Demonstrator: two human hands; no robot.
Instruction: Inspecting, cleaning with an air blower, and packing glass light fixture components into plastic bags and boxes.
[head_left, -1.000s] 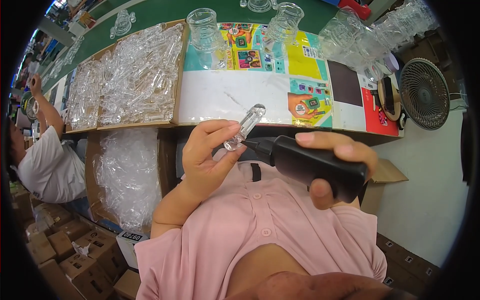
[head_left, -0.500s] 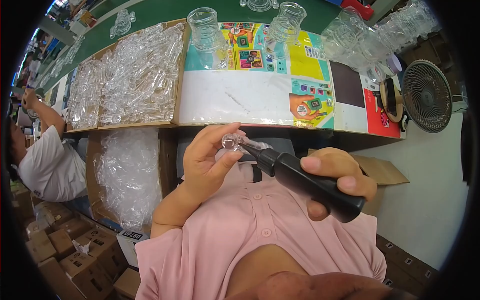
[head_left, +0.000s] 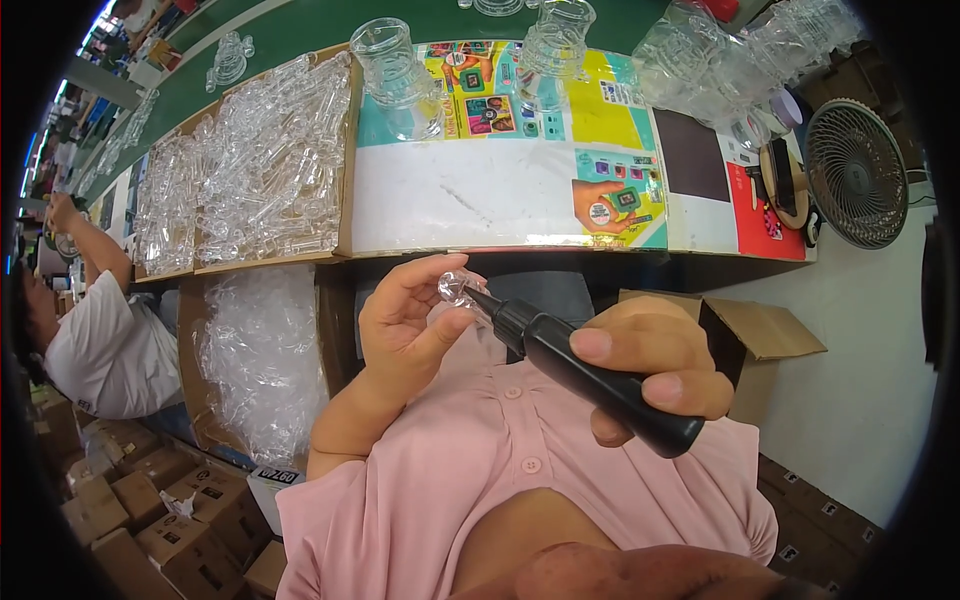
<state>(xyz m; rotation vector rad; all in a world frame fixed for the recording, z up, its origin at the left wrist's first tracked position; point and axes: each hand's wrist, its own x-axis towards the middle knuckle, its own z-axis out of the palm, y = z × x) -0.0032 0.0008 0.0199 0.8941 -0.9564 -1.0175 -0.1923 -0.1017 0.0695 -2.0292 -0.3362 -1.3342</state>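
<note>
Between the thumb and fingers of my left hand (head_left: 405,318) is a small clear piece with a rounded end (head_left: 453,287). My right hand (head_left: 655,365) is wrapped round a black squeeze bottle (head_left: 590,370), tilted with its narrow nozzle towards my left hand. The nozzle tip is at the clear piece; whether it touches or goes inside, I cannot tell. Both hands are in front of my pink shirt, just off the table's near edge. The rest of the clear piece is partly hidden behind the nozzle.
A cardboard tray of clear tube-like parts (head_left: 270,165) lies on the table's left side. Two tall clear vessels (head_left: 395,75) stand on the printed board (head_left: 440,190). More clear vessels (head_left: 700,70), a fan (head_left: 855,175) and an open carton (head_left: 765,328) are at right. A co-worker (head_left: 105,340) sits left.
The black bottle and my right hand have shifted slightly left and down. My left hand still holds the clear piece near the nozzle. The whole view has moved a little.
</note>
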